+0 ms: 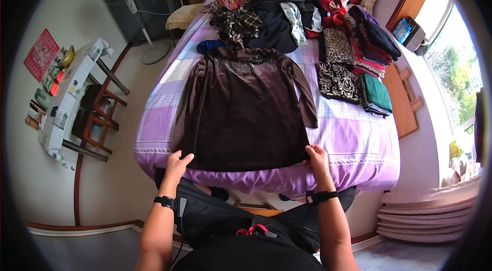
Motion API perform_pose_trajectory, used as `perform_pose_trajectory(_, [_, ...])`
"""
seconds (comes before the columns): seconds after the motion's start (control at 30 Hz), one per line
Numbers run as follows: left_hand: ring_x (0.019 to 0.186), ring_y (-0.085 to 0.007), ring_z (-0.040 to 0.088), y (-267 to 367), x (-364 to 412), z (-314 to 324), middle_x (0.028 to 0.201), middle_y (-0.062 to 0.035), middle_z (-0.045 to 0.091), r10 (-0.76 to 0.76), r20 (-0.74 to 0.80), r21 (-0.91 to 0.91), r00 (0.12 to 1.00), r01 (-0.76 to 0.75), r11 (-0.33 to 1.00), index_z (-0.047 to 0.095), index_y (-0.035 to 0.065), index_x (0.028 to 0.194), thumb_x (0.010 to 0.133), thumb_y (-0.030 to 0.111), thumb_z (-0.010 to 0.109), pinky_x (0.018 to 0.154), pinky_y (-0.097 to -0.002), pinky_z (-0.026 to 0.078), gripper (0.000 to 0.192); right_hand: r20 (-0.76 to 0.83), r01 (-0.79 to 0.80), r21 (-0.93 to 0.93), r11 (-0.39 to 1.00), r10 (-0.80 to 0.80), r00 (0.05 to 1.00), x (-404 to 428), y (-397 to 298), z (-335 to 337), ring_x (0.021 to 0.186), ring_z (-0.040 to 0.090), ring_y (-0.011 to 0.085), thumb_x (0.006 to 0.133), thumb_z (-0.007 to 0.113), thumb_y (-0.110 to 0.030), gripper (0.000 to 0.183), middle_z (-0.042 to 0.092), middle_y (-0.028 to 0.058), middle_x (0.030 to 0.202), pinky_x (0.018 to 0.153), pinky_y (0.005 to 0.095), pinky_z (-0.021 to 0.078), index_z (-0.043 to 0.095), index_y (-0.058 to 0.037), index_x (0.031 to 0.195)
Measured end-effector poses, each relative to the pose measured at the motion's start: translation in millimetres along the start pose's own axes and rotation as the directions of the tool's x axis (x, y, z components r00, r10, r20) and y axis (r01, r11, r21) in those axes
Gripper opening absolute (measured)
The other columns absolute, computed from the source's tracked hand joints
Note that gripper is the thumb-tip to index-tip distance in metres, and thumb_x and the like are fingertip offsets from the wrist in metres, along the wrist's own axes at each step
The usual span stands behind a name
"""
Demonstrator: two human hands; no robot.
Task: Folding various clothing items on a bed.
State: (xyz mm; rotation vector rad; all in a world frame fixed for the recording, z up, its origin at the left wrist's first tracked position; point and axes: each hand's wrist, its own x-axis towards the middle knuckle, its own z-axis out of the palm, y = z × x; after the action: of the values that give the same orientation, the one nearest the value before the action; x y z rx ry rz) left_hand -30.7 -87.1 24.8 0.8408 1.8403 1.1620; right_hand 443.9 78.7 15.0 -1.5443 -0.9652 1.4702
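A dark brown long-sleeved top (246, 117) with shiny decoration at its neckline lies spread on the bed, its hem towards me. My left hand (179, 163) pinches the hem's left corner, and my right hand (317, 157) grips the right corner. The right sleeve lies out beside the body of the top; the left sleeve runs close along its side. Beyond the collar is a loose heap of clothes (269, 25), dark, plaid, red and multicoloured. Folded garments (338, 82), leopard-print and black-and-white patterned, lie to the right, beside a stack of folded clothes (371, 40).
A purple checked bedspread (357, 132) covers the bed. At left stand a floor fan (148, 40), a chair (184, 17) and a narrow table (73, 82) with wooden stools (102, 125) beneath. A window (453, 63) is at right, with stacked pink padded items (426, 217) below.
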Motion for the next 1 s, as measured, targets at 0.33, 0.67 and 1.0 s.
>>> perform_pose_trajectory(0.33, [0.055, -0.009, 0.054, 3.4, 22.1, 9.1, 0.077, 0.0, 0.061, -0.134, -0.243, -0.298, 0.961, 0.057, 0.953, 0.068, 0.0071, 0.1, 0.099, 0.027, 0.071, 0.047, -0.0234, 0.046, 0.02, -0.256, 0.343, -0.318, 0.884, -0.429, 0.866, 20.0, 16.7, -12.1, 0.068, 0.06, 0.0163, 0.093, 0.076, -0.023, 0.028, 0.067, 0.0081, 0.073, 0.065, 0.0346, 0.0501, 0.067, 0.0034, 0.089])
perform_pose_trajectory(0.67, [0.054, -0.0113, 0.059, 2.1, 19.8, 4.7, 0.082, -0.0047, 0.068, -0.076, -0.118, -0.044, 0.99, 0.071, 0.997, 0.069, 0.0011, 0.103, 0.093, 0.017, 0.074, 0.048, -0.0264, 0.047, 0.019, -0.119, 0.227, -0.535, 0.814, -0.338, 0.933, 6.8, 16.8, -3.2, 0.083, 0.073, 0.0396, 0.091, 0.073, -0.041, 0.047, 0.072, 0.0259, 0.084, 0.074, 0.0466, 0.0549, 0.071, 0.0054, 0.097])
perform_pose_trajectory(1.0, [0.073, -0.0142, 0.064, 4.1, 49.4, 5.8, 0.082, -0.0045, 0.071, -0.016, -0.125, 0.11, 0.992, 0.029, 0.993, 0.074, -0.001, 0.095, 0.078, 0.012, 0.084, 0.069, -0.0318, 0.051, 0.023, -0.051, 0.271, -0.606, 0.748, -0.377, 0.925, 30.2, 7.5, 20.5, 0.071, 0.068, 0.0243, 0.087, 0.08, -0.037, 0.045, 0.07, 0.015, 0.076, 0.065, 0.0402, 0.0513, 0.069, 0.0051, 0.098])
